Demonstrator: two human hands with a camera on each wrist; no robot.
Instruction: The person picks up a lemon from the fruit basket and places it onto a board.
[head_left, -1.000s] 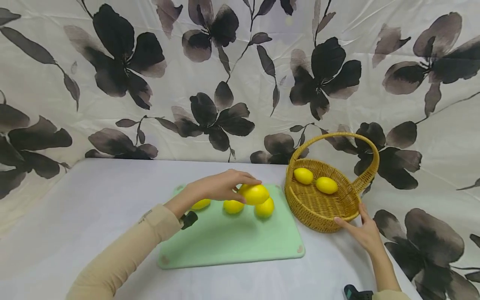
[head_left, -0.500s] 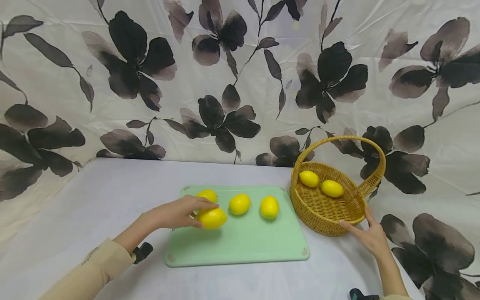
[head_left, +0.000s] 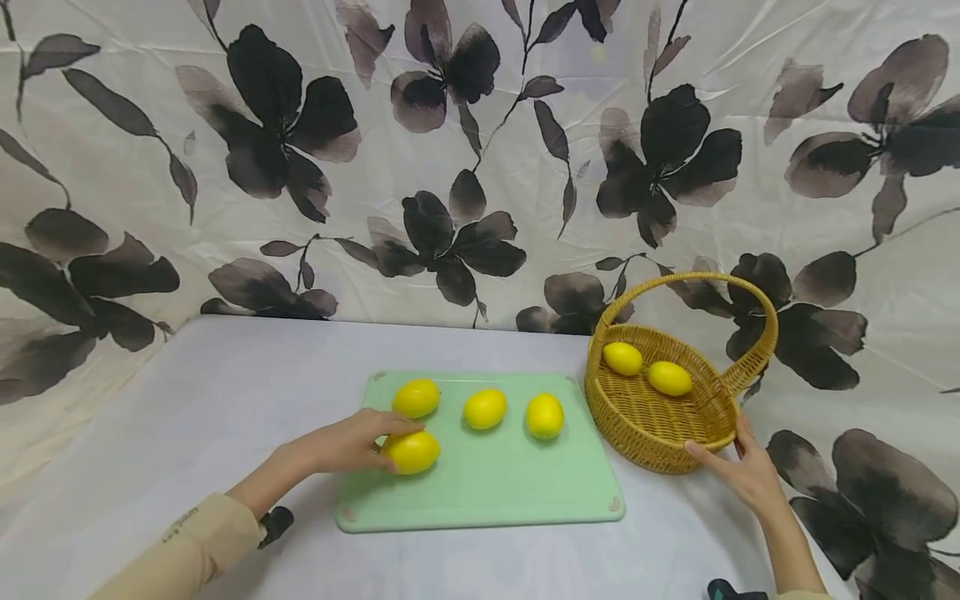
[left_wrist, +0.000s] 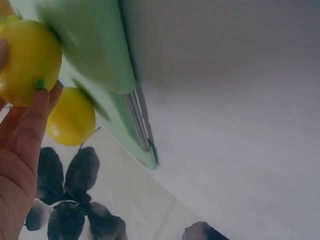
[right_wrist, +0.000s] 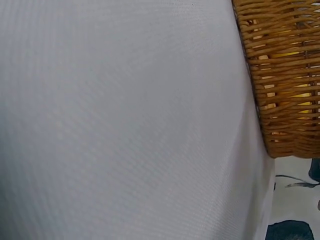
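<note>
My left hand [head_left: 358, 442] grips a yellow lemon [head_left: 412, 452] between thumb and fingers, low over the front left part of a pale green cutting board [head_left: 517, 492]. In the left wrist view the fingertips lie against this lemon [left_wrist: 35, 62], near its green stem end. Right behind it on the board is another lemon [head_left: 416, 398]. A lemon [head_left: 484, 409] sits mid-board, and one more lemon [head_left: 544, 416] lies toward the right. My right hand [head_left: 742, 475] holds the near right rim of a wicker basket [head_left: 637, 442], thumb at the rim. Two lemons [head_left: 670, 378] lie inside the basket.
A white cloth [head_left: 262, 375] covers the table. Behind it hangs a floral curtain [head_left: 337, 208]. The basket's tall arched handle [head_left: 690, 277] rises over its opening, and the basket stands close to the board's right edge.
My left hand has carried the lemon from above the right-hand lemons to the board's front left and lowered it. My right hand stays at the basket rim. The head view has shifted slightly.
</note>
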